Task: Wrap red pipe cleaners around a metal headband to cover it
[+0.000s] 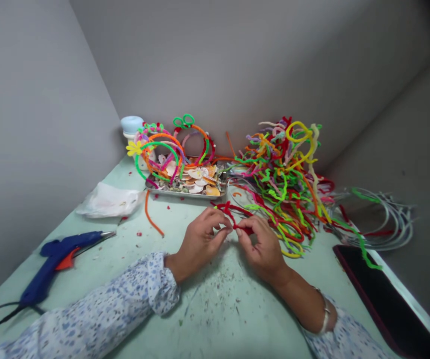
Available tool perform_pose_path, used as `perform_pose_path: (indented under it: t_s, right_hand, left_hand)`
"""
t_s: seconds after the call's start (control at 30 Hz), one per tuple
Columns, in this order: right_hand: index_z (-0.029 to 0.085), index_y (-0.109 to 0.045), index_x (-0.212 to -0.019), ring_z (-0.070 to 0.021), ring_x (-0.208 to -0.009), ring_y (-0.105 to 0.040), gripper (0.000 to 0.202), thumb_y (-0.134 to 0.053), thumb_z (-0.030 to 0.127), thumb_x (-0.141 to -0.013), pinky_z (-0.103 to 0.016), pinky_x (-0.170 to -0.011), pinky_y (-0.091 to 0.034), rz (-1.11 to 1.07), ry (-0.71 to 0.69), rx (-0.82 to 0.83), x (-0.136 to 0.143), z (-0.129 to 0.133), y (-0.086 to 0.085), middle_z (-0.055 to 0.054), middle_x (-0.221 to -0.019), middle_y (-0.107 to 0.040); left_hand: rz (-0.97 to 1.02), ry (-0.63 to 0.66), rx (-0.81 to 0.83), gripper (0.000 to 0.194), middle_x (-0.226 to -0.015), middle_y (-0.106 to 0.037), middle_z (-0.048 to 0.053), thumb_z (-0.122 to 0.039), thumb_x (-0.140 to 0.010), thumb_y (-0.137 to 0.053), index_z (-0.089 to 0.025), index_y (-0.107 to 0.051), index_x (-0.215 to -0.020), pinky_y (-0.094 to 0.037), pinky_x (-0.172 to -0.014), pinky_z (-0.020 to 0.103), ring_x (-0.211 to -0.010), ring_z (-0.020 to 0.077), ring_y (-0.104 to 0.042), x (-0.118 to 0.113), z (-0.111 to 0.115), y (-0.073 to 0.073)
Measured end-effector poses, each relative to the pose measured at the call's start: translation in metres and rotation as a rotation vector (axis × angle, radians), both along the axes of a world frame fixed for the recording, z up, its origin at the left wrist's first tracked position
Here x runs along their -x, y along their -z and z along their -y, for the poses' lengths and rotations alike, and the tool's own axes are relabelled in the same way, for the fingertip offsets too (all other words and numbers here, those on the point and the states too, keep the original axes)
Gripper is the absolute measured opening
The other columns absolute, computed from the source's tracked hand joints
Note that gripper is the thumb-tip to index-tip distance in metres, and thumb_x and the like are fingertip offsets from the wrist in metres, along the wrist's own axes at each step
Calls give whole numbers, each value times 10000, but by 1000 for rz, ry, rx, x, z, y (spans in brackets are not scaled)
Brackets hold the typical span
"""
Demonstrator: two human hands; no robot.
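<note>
Between my two hands is a red pipe cleaner [228, 212], bent into a small looped shape. The fingers of my left hand [205, 238] are pinched at its left side. My right hand [262, 244] pinches it with thumb and forefinger, close to the left fingertips. Part of the red piece is hidden behind the fingers. Just beyond my right hand spreads a big tangled heap of coloured pipe cleaners [274, 174]. An orange pipe cleaner [149, 217] lies on the table to the left of my left hand.
A metal tray [188, 193] of shells stands at the back, with finished-looking pipe-cleaner headbands [162, 142] on it. At left are a blue glue gun [50, 264] and a white plastic bag [110, 201]. A coil of clear tubing [390, 219] and a dark phone [382, 299] lie right.
</note>
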State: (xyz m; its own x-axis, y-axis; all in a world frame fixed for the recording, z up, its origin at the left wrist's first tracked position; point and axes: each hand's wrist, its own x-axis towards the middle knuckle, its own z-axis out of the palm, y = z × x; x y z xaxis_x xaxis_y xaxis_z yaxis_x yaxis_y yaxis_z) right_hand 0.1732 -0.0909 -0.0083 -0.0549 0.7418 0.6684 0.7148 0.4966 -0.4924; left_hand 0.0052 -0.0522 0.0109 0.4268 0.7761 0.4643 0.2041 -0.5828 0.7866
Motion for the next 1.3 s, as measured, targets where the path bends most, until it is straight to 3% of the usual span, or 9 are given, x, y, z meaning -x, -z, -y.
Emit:
perform_pose_path:
  t_s: [0.13,0.7,1.3]
  right_hand:
    - [207,-537,-882,-204,-776,-539,63,-516,157,-849,-373,-736,-418,11,-8,-6,1,1,-1,-41,-791,-587]
    - [193,-539,-889,-204,-777,-533,57,-517,157,-850,-365,-735,-409,44,-18,-26,2,3,-1,-45,-792,-588]
    - [191,-525,-901,-210,-767,-523,78,-519,139,-843,-373,-716,-403,99,-37,-26,1,2,1,-54,-799,-586]
  left_hand:
    - [3,-17,-57,92,-883,-596,47,-224,-822,-613,-210,-686,-877,-454,-793,282,-875,157,-566,1,-3,4]
    - [-19,-41,-181,150,-845,-607,36,-217,-813,-632,-231,-719,-934,-482,-712,254,-810,133,-577,2,-5,8]
    - [-144,-19,-67,125,-846,-586,35,-252,-868,-553,-192,-662,-877,-445,-771,292,-839,154,-548,0,-3,5]
